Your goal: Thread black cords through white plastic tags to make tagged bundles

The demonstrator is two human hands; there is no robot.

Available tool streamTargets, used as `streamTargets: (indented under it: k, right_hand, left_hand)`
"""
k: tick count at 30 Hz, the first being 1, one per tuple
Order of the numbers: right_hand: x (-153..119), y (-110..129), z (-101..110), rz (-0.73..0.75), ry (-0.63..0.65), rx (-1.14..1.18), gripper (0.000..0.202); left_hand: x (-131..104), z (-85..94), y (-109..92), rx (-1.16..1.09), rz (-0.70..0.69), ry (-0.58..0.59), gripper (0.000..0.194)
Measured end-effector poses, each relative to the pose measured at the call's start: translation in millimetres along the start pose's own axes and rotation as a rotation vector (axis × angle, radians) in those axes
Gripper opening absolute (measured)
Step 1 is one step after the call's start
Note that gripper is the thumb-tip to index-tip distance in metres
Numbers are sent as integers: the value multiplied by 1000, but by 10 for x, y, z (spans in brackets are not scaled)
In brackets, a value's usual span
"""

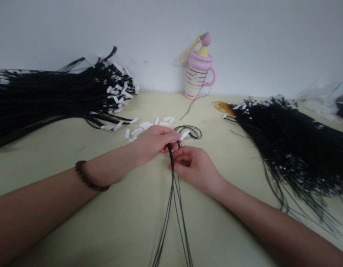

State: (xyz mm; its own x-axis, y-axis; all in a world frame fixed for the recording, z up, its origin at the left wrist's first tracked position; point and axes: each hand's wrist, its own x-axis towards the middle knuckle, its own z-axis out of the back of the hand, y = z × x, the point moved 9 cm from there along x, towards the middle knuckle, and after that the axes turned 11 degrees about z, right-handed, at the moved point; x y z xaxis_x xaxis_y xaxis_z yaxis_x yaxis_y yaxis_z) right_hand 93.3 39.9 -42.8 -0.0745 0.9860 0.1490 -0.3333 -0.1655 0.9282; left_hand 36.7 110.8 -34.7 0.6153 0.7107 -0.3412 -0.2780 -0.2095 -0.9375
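Head camera view, centre of the frame: both hands meet over a small bunch of thin black cords (174,193) that runs from the bottom edge up to the fingers and ends in a loose loop (191,132) just above them. The left hand (153,142) is closed in a pinch around the top of the bunch, and a small white plastic clip (185,135) shows at its fingertips, touching the cords. The right hand (195,167), just below and right of it, is curled with its fingers half closed around the same cords; whether it grips them firmly cannot be told. A dark beaded bracelet (89,177) sits on the left wrist.

Judging by how things lie, the work looks partly done. At upper left a large heap of black cords with white clips on their ends (62,92) is piled on the pale yellow-green tabletop (104,222). At right a second big heap of black cords (293,148) spreads out, with few white pieces visible among it. Loose white clips (145,126) lie scattered just above the left hand, so a fair supply appears to remain. A pink striped cup with a lid (199,76) stands against the wall at upper centre, and some yellow rubber bands (223,107) lie near the right heap.
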Motion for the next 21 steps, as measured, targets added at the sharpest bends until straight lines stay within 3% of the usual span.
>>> streamTargets:
  k: [4, 9, 11, 14, 18, 21]
  right_hand:
    - [-33, 80, 130, -26, 9, -22, 11]
    - [-155, 524, 305, -2, 159, 176, 9]
    - [-212, 707, 496, 42, 127, 300, 10]
    - [-283, 904, 952, 193, -62, 408, 11]
    - [-435, 942, 1644, 338, -487, 354, 17]
    - [-523, 916, 1921, 358, -661, 314, 38]
  left_hand:
    - [3, 11, 4, 7, 9, -13, 19]
    - [4, 11, 23, -4, 29, -26, 18]
    - [11, 17, 30, -4, 29, -32, 19]
    - [20, 22, 33, 2, 23, -20, 19]
    - [38, 20, 51, -4, 28, 30, 18]
    - [75, 47, 79, -88, 37, 51, 16]
